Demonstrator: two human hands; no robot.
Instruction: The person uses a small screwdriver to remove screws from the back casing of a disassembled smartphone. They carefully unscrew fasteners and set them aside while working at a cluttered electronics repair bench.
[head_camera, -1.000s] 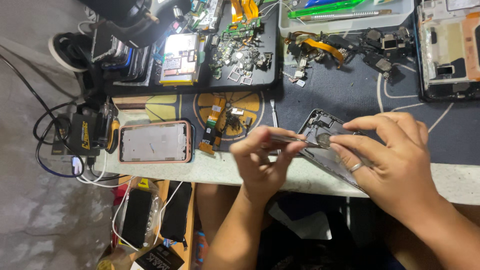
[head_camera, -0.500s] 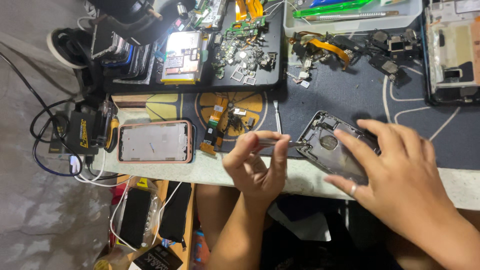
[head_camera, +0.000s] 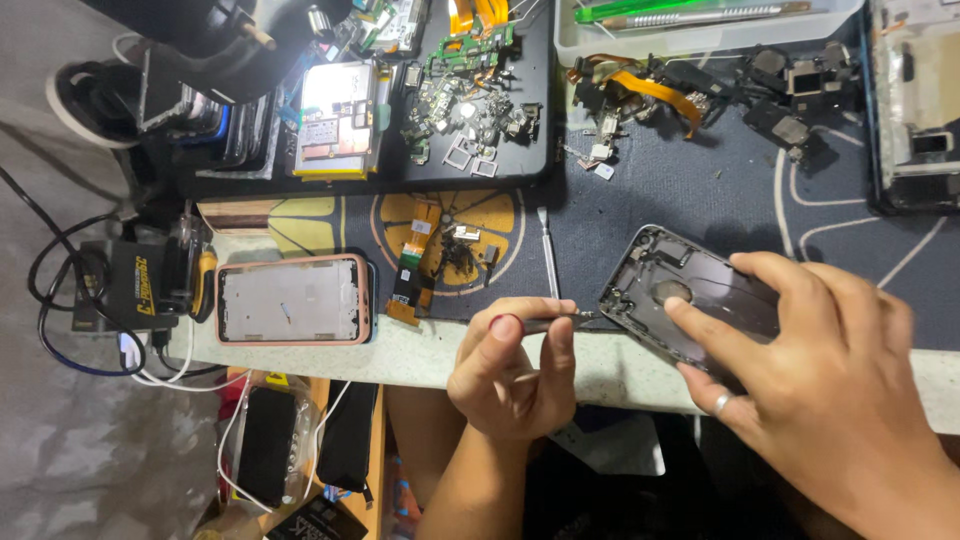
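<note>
A dark, rounded-corner phone housing (head_camera: 690, 295) lies tilted on a navy mat (head_camera: 850, 210) with pale line patterns, near the table's front edge. Its inside is matte grey metal with a round cut-out and small fittings along the rim. The right hand (head_camera: 820, 370), a ring on one finger, lies spread flat over the housing and pins it down, fingers extended rather than curled. The left hand (head_camera: 515, 365) pinches a thin metal tool (head_camera: 560, 322) between thumb and fingertips, closed tight on it, the tip touching the housing's left edge. A second slim tool (head_camera: 547, 255) lies on the mat just above. Left of it sit a pink-rimmed phone frame (head_camera: 292, 300), orange flex cables (head_camera: 410, 285) and a black tray (head_camera: 470, 100) of small metal parts. The tabletop edge (head_camera: 420, 355) is pale, speckled stone; below is grey floor (head_camera: 90, 440).
</note>
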